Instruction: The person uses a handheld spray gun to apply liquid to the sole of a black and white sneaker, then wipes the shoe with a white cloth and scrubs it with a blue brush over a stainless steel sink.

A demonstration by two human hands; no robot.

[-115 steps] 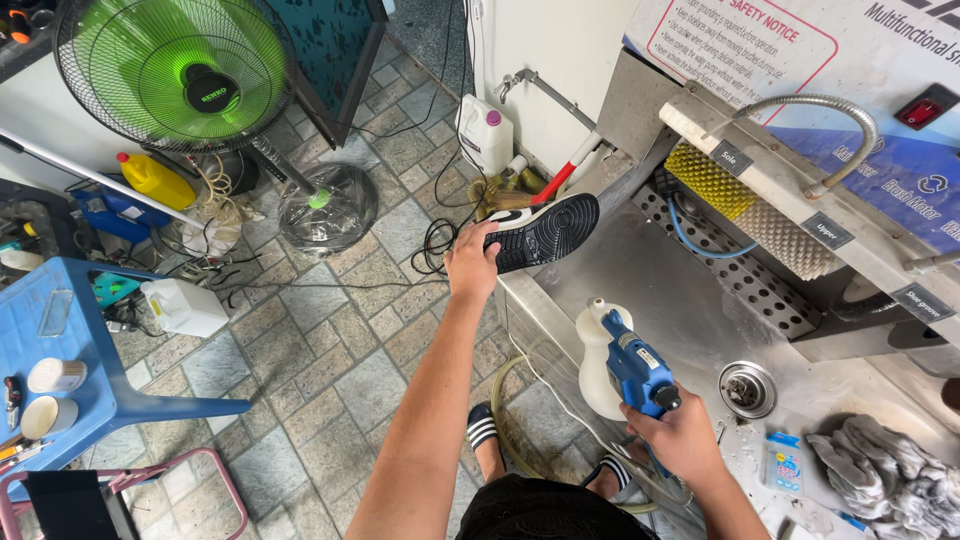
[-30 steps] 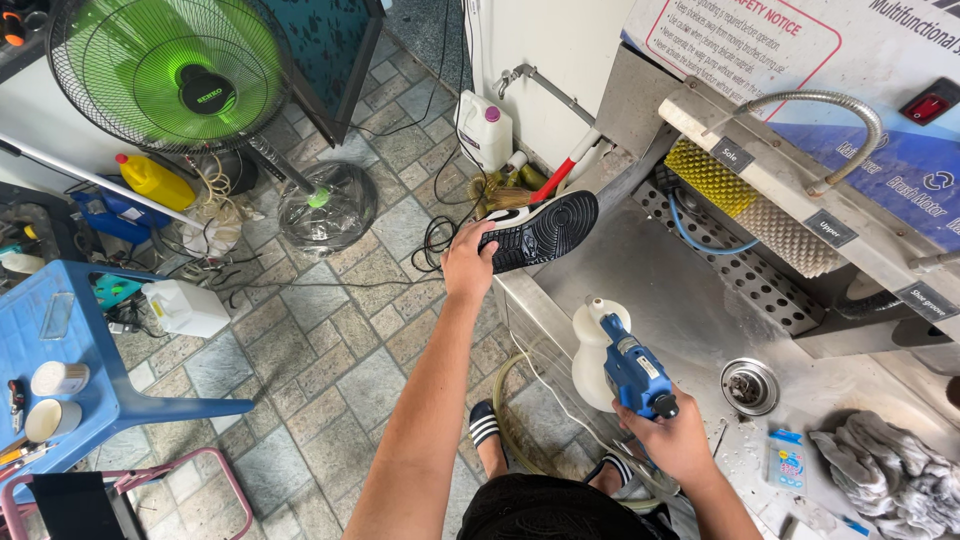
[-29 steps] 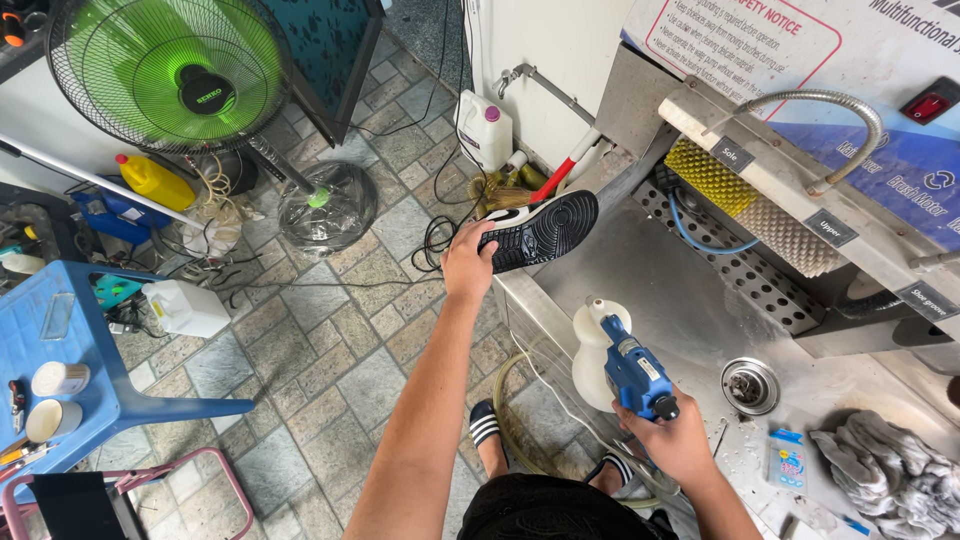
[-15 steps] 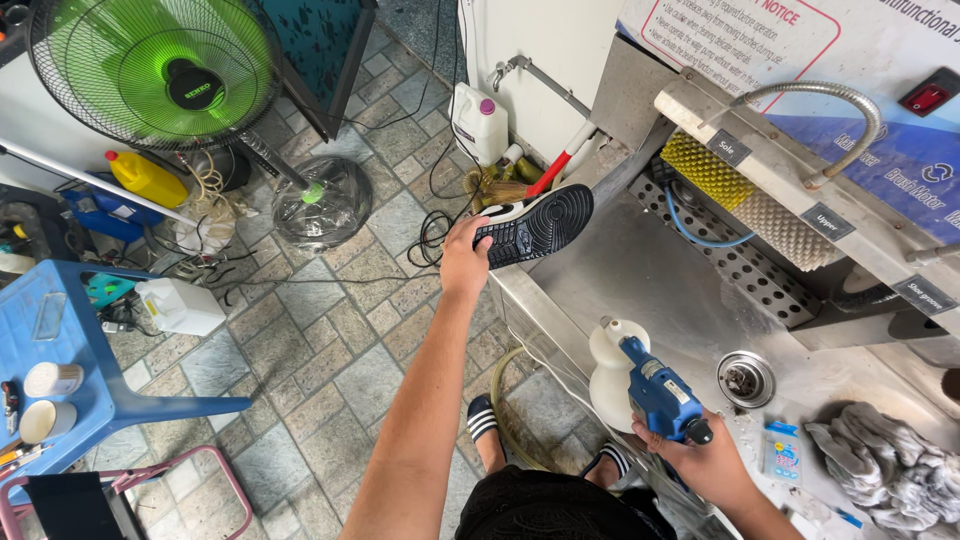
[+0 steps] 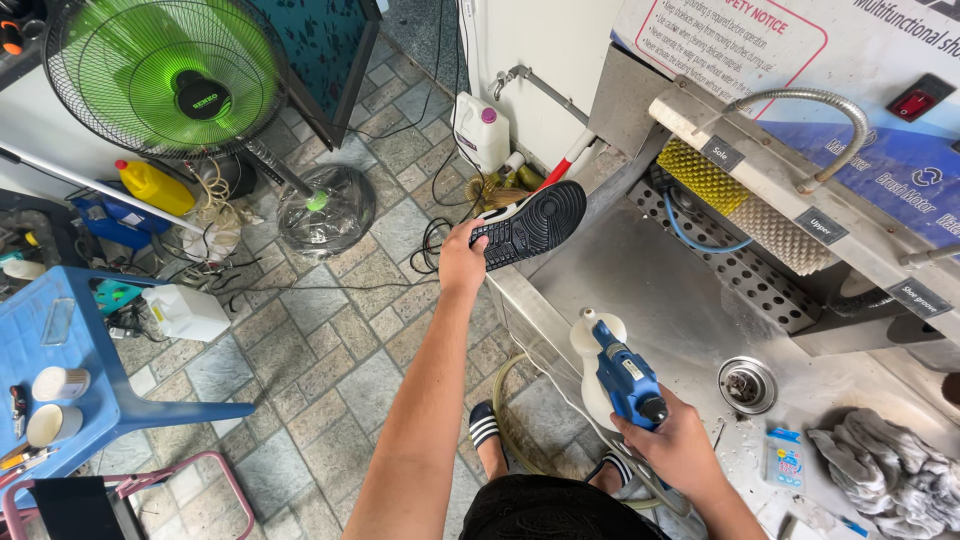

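My left hand (image 5: 461, 262) grips a black-and-white sneaker (image 5: 531, 223) by its heel, sole turned up, over the left edge of a stainless steel wash basin (image 5: 650, 290). My right hand (image 5: 677, 449) is closed on the handle of a blue spray gun (image 5: 622, 373) with a white bottle (image 5: 588, 352) under it, nozzle pointing up toward the shoe. The gun sits well below and right of the sneaker, apart from it.
A yellow brush roller (image 5: 708, 174) and a cream roller (image 5: 785, 234) line the machine's back. Basin drain (image 5: 746, 382), grey rags (image 5: 890, 472) at right. On the tiled floor: green fan (image 5: 165, 75), white jugs (image 5: 482, 130), blue plastic stool (image 5: 60, 365), cables.
Over the last second my right hand dipped right with the spray gun, then came back left and up. The sneaker in my left hand has barely shifted.
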